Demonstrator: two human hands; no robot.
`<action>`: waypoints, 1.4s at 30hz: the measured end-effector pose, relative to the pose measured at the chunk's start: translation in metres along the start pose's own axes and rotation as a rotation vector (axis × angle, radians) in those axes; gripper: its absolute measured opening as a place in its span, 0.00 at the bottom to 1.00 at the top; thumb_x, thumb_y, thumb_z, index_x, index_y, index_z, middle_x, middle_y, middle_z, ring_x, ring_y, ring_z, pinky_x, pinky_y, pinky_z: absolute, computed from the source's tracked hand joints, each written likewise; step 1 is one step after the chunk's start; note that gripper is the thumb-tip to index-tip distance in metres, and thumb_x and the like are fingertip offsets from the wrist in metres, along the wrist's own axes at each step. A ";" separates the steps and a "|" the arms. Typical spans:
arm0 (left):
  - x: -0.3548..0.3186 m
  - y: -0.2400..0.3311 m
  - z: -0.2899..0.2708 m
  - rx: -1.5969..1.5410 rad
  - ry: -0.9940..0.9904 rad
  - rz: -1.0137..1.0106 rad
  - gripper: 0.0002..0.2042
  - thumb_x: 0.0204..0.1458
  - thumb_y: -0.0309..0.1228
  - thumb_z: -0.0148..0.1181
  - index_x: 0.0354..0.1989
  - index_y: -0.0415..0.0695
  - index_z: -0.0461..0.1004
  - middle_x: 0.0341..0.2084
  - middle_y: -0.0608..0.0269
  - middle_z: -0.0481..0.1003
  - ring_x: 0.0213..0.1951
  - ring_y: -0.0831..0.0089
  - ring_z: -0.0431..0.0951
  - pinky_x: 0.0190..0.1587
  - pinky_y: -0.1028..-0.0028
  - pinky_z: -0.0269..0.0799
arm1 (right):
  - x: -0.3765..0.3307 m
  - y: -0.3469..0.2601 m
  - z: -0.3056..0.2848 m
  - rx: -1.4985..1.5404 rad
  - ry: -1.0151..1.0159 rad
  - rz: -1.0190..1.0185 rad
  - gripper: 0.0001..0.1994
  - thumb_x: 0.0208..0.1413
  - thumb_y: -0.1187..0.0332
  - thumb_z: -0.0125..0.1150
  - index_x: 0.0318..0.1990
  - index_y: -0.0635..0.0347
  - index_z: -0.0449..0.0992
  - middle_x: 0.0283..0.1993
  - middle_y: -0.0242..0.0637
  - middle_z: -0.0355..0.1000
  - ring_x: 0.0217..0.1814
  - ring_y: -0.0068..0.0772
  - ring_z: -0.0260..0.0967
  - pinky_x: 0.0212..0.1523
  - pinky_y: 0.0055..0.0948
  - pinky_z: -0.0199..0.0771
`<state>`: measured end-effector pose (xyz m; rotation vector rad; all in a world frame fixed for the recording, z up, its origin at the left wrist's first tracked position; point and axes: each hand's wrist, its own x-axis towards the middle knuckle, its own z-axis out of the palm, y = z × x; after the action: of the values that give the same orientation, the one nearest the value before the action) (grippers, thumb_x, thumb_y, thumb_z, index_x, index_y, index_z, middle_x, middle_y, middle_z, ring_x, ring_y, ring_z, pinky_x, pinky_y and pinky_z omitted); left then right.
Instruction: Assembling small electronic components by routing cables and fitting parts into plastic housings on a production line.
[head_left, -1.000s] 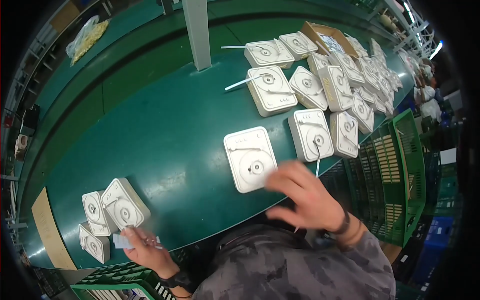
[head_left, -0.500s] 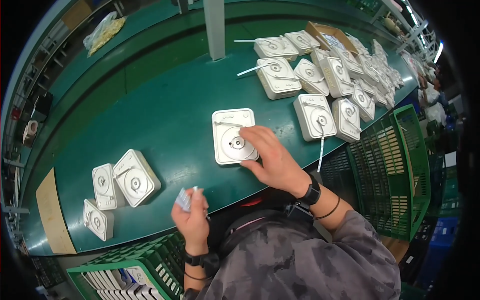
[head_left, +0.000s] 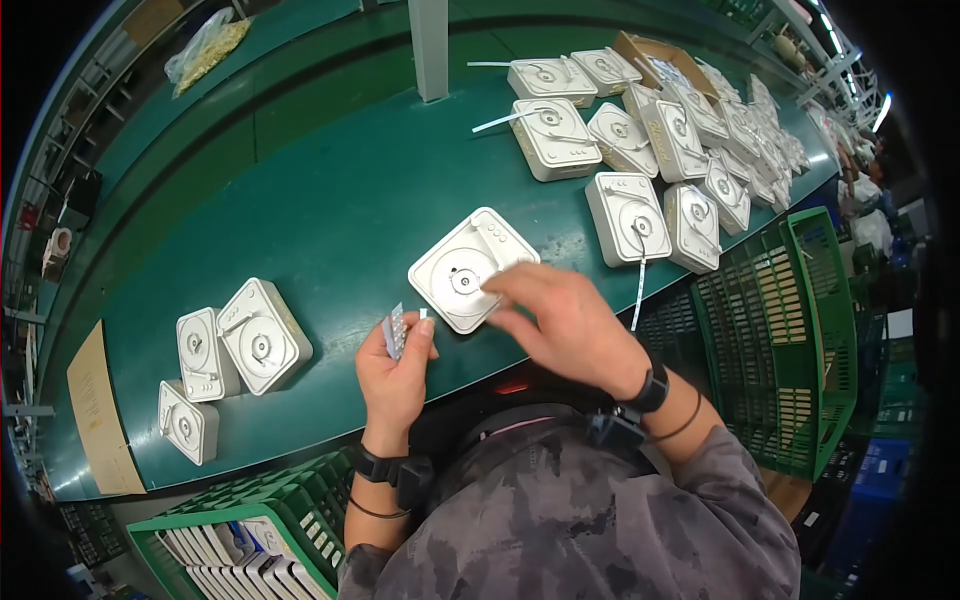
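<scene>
A white turntable-shaped device [head_left: 448, 283] lies flat on the green table in front of me, turned at an angle, with a round disc and a small arm on top. My right hand [head_left: 565, 318] is over its lower right edge, thumb and fingers apart; the blurred fingertips hide part of the disc, and contact is hard to tell. Just left of the device, my left hand [head_left: 395, 372] pinches a small sheet with rows of pale dots [head_left: 394, 332]. A tiny white piece [head_left: 424, 314] shows at the tip of that thumb.
Three similar devices [head_left: 262, 345] sit at the left beside a cardboard sheet [head_left: 100, 415]. Many more crowd the right [head_left: 630, 222], some with white strips, near an open carton [head_left: 640, 62]. Green crates stand below left [head_left: 150, 530] and right [head_left: 835, 300]. A post [head_left: 429, 60] rises at the back.
The device has turned on the table and now lies at an angle. My left hand has moved up and right with the sheet, close to the device. My right hand has shifted slightly right.
</scene>
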<state>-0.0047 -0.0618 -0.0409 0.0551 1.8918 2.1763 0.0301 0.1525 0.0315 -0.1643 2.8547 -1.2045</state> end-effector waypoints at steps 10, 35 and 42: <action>0.015 -0.023 0.032 -0.091 0.108 0.117 0.06 0.63 0.27 0.60 0.40 0.36 0.75 0.27 0.65 0.80 0.31 0.82 0.76 0.35 0.79 0.72 | 0.077 0.037 0.015 -0.239 0.014 -0.439 0.04 0.49 0.73 0.66 0.33 0.58 0.81 0.36 0.34 0.73 0.41 0.41 0.71 0.42 0.39 0.73; 0.031 -0.003 0.013 0.072 0.135 0.131 0.06 0.59 0.22 0.63 0.43 0.36 0.76 0.28 0.60 0.82 0.31 0.81 0.79 0.35 0.79 0.74 | 0.087 0.024 0.005 0.219 -0.104 -0.167 0.11 0.53 0.76 0.65 0.43 0.65 0.73 0.29 0.40 0.79 0.33 0.46 0.78 0.34 0.37 0.75; 0.038 -0.001 0.010 0.414 0.047 0.303 0.07 0.56 0.20 0.64 0.43 0.37 0.78 0.30 0.55 0.82 0.31 0.74 0.82 0.36 0.77 0.75 | 0.102 0.024 0.002 0.091 -0.232 -0.178 0.14 0.52 0.76 0.65 0.44 0.64 0.68 0.29 0.38 0.79 0.32 0.45 0.78 0.32 0.36 0.74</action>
<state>-0.0390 -0.0439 -0.0461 0.3931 2.4695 1.9250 -0.0729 0.1566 0.0132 -0.5277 2.6251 -1.2489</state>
